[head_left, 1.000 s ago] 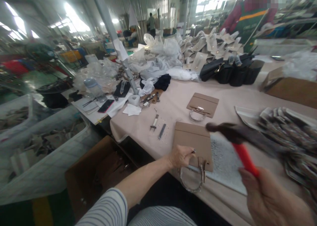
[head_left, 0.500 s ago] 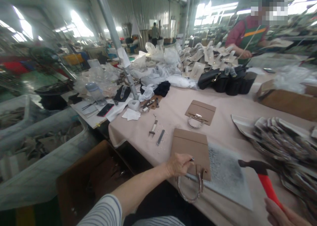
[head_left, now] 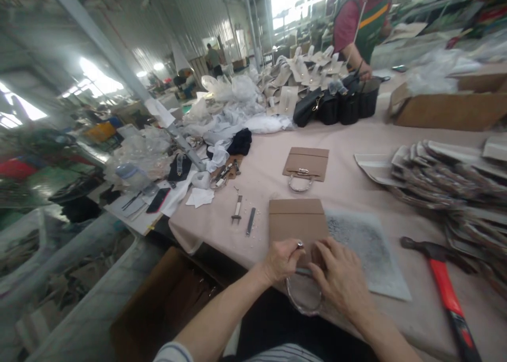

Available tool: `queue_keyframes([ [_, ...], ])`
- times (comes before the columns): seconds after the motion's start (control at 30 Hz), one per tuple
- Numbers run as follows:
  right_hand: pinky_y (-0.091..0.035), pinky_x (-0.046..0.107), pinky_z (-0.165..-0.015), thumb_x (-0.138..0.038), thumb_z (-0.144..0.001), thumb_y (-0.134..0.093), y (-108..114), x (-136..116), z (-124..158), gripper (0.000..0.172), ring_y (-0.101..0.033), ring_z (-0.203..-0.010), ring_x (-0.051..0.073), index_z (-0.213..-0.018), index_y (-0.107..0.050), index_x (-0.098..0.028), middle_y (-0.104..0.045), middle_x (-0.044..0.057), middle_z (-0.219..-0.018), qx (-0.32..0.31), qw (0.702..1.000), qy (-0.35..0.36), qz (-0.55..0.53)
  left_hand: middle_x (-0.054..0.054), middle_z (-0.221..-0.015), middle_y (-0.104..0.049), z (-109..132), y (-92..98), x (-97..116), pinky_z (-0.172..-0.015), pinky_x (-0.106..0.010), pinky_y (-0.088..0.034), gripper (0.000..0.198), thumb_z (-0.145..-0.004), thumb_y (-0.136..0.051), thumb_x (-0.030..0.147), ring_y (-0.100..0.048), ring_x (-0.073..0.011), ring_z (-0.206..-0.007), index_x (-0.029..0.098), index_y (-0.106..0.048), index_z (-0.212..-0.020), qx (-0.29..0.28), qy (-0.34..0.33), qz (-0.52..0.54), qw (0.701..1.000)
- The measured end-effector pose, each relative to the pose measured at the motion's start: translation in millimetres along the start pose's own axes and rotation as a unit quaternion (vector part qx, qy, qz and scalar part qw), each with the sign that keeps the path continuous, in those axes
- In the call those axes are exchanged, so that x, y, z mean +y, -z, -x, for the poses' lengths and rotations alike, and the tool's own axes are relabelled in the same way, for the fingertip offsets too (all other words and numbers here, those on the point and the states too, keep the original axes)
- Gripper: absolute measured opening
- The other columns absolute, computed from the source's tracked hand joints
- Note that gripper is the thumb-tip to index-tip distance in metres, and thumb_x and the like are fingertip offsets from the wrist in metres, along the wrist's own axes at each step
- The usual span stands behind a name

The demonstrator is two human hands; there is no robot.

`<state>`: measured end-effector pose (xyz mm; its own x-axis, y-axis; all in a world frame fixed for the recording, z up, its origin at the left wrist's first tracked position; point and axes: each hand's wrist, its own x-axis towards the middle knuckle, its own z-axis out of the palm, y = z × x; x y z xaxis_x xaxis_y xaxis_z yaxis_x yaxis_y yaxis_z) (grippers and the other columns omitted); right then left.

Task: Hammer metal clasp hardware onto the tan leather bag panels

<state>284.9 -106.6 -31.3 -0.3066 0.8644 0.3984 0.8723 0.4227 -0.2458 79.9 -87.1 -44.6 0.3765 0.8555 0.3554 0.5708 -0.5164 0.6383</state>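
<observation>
Left hand point(head_left: 283, 259) has fingertips closed on a small shiny piece point(head_left: 300, 245), too small to identify, above the lower part of a brown panel point(head_left: 297, 222). Right hand point(head_left: 343, 277) is beside it, fingers bent and thumb apart from them, at the panel's lower right; cannot tell whether anything is gripped there. The panel lies flat at the near edge of the table point(head_left: 273, 166), its wrapped handle point(head_left: 304, 301) toward the wearer. A pale board point(head_left: 370, 259) with dark smudges extends from the panel's right side. Farther right, a red-handled hammer point(head_left: 446, 282) lies on the table, held by neither hand. Left of the panel: a dark bar point(head_left: 251, 222) among small white bits, and a slim tool point(head_left: 237, 209). Beyond the panel, well apart, lies a second brown panel point(head_left: 309, 161) with handle. Right side: overlapping stack of handled pieces point(head_left: 435, 174), cardboard box point(head_left: 447, 111) behind. Far side: black bags point(head_left: 336, 108), with a co-worker's hand point(head_left: 365, 72) at them. Phone point(head_left: 157, 200) at far left.
</observation>
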Motion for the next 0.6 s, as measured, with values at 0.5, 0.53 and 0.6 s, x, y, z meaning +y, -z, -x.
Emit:
queue_keyframes([
  [0.5,-0.039,0.056,-0.107,-0.040,-0.099,-0.047,-20,-10,7,0.049,-0.046,-0.130,0.037,-0.140,-0.051,-0.014,-0.054,0.017,-0.140,-0.050,0.999,-0.015,-0.002,-0.006,-0.074,-0.070,-26,63.3,-58,-0.071,-0.029,-0.048,0.021,-0.092,-0.059,0.031,-0.066,-0.0202,-0.074,0.018,-0.065,-0.077,0.136,0.368,-0.076,0.917],
  [0.53,-0.039,0.057,-0.107,-0.041,-0.099,-0.046,-20,-9,10,0.049,-0.046,-0.131,0.037,-0.140,-0.050,-0.015,-0.054,0.017,-0.140,-0.048,0.999,-0.014,-0.005,-0.008,-0.079,-0.071,-22,63.3,-59,-0.073,-0.030,-0.048,0.017,-0.093,-0.061,0.031,-0.067,-0.0219,-0.078,0.017,-0.067,-0.085,0.115,0.367,-0.102,0.917],
  [0.6,-0.042,0.058,-0.105,-0.043,-0.100,-0.045,-19,-5,16,0.050,-0.048,-0.129,0.038,-0.142,-0.048,-0.017,-0.054,0.016,-0.140,-0.041,0.999,-0.009,-0.013,-0.010,-0.089,-0.074,-13,58.2,-54,-0.077,-0.034,-0.050,0.015,-0.093,-0.062,0.029,-0.068,-0.0253,-0.085,0.017,-0.069,-0.099,0.079,0.364,-0.121,0.920],
])
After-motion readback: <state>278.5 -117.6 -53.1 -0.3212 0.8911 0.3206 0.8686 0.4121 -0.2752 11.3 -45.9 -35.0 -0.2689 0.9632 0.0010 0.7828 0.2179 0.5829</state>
